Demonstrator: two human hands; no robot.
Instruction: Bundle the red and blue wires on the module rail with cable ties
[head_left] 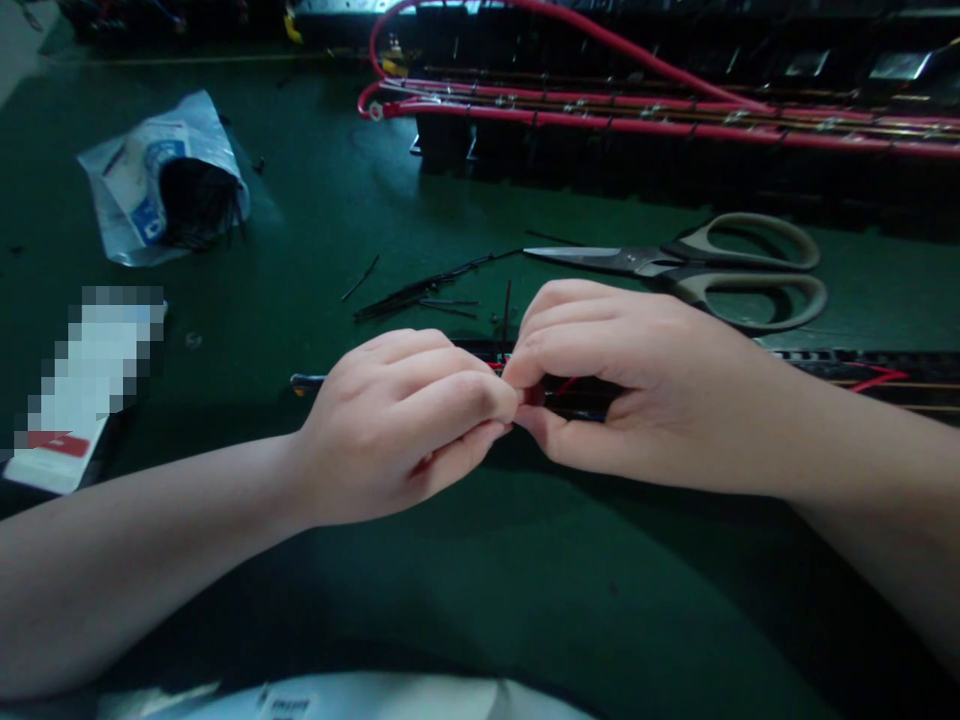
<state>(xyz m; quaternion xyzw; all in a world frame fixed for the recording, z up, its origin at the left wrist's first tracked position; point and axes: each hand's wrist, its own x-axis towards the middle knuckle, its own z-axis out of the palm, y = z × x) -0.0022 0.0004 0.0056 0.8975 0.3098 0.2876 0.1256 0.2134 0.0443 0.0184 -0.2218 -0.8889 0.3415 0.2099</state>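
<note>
Green table (465,600) fills most of what reaches me, and across its middle lies a thin black strip (814,357) with red wire (881,378) along it. I see 2 bare hands over the strip, with its left end poking out past the left hand (409,415) and a longer stretch running out to the right behind the right hand (637,380) and wrist. Both sets of fingers are curled, and the thumbs and forefingers of the 2 hands meet tip to tip at the strip. The contact point is hidden from me, so I cannot tell whether either hand grips the strip or something small on it. Just beyond the fingertips, 1 thin black tie (508,305) stands nearly upright.

Farther off, I find a loose bunch of black ties (409,293) on the table, and to its right the scissors (652,262), blades pointing left, handles beyond the right hand. At far left sits a clear bag (135,200), its open mouth showing dark ties inside. Nearer on the left is a pale slab (105,370), mostly pixelated. Red cables (600,124) run along a black frame (442,145) at the far right. At the near edge I catch part of a pale sheet (420,695).
</note>
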